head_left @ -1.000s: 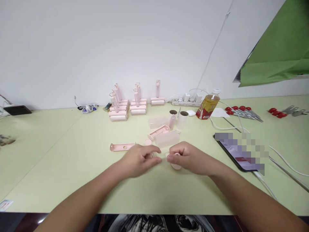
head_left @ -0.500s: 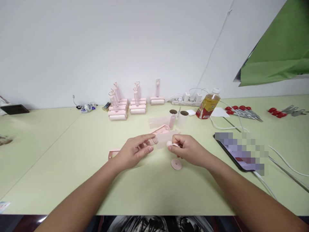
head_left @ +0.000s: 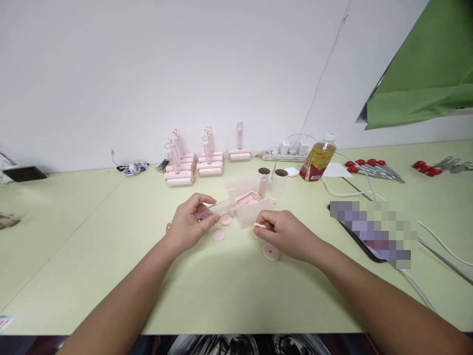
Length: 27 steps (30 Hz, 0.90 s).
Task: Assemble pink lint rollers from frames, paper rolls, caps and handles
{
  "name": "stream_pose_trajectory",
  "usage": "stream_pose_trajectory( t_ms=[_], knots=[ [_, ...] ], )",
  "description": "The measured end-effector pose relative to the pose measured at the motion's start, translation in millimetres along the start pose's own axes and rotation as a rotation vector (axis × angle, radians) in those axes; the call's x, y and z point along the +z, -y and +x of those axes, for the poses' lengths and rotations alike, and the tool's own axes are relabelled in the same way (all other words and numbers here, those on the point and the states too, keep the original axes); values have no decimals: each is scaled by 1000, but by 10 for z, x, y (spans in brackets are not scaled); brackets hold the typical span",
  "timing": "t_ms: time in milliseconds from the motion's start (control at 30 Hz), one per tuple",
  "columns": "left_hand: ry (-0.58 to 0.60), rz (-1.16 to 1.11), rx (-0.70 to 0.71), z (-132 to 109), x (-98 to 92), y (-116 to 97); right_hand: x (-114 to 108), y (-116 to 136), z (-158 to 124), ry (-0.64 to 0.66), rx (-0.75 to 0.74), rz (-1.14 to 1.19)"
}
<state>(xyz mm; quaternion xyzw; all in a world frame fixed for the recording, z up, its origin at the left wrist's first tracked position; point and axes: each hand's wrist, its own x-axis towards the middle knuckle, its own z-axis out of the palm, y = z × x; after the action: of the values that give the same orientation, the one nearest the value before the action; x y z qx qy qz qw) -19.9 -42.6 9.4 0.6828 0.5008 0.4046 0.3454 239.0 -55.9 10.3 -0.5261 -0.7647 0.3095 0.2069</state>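
Observation:
My left hand point(head_left: 190, 219) closes its thumb and fingers round a translucent pinkish-purple handle point(head_left: 203, 215), partly hidden by the fingers. Beside its fingertips lie two small pink discs, one nearer me point(head_left: 218, 235) and one just behind point(head_left: 225, 219). Between the fingers of my right hand point(head_left: 283, 230) is a small pale round cap point(head_left: 260, 225). Below that hand, a pink disc with a centre hole point(head_left: 270, 252) rests flat on the table. Past both hands lie a pink frame point(head_left: 247, 198) and a frosted translucent cover point(head_left: 251, 212).
Several pink lint rollers point(head_left: 180, 178) stand along the wall. Two paper-cored rolls point(head_left: 279, 185), a drink bottle point(head_left: 318, 159) and a power strip point(head_left: 283, 156) are behind my right hand. A phone point(head_left: 364, 236) with cables lies to the right, red-handled tools point(head_left: 373, 170) beyond.
My left hand has shifted left, and the metal spring ring seen at its fingertips is out of sight. Two small discs now show beside it. My right hand has moved slightly, keeping the cap.

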Motion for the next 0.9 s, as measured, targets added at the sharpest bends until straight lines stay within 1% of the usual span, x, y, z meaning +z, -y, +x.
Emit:
stream_pose_trajectory(
  t_ms=[167, 233, 300, 367, 500, 567, 600, 667, 700, 800, 833, 900],
  knots=[
    [-18, -164, 105, -18, 61, 10, 40, -38, 47, 53, 38, -126],
    [-9, -159, 117, -23, 78, 20, 54, -53, 65, 62, 48, -145],
    [-36, -103, 139, -16, 68, 23, 62, -63, 78, 68, 69, -146],
    [-132, -75, 175, 12, 19, 14, 65, -69, 88, 71, 90, -140],
    [-420, -105, 247, 122, -193, -29, 75, -81, 102, 73, 111, -118],
    [-509, -63, 293, 191, -312, -52, 85, -93, 114, 79, 119, -97],
    [-525, -18, 307, 230, -363, -58, 90, -101, 121, 85, 121, -85],
    [-509, 117, 283, 319, -437, -48, 98, -114, 134, 97, 114, -65],
    [-472, 199, 243, 371, -459, -28, 100, -119, 138, 97, 106, -60],
    [-302, 414, 95, 560, -470, 82, 99, -122, 137, 80, 85, -63],
    [-253, 456, 58, 628, -460, 126, 97, -120, 133, 77, 86, -66],
    [-194, 490, 11, 757, -426, 203, 96, -115, 125, 76, 94, -64]
  ],
)
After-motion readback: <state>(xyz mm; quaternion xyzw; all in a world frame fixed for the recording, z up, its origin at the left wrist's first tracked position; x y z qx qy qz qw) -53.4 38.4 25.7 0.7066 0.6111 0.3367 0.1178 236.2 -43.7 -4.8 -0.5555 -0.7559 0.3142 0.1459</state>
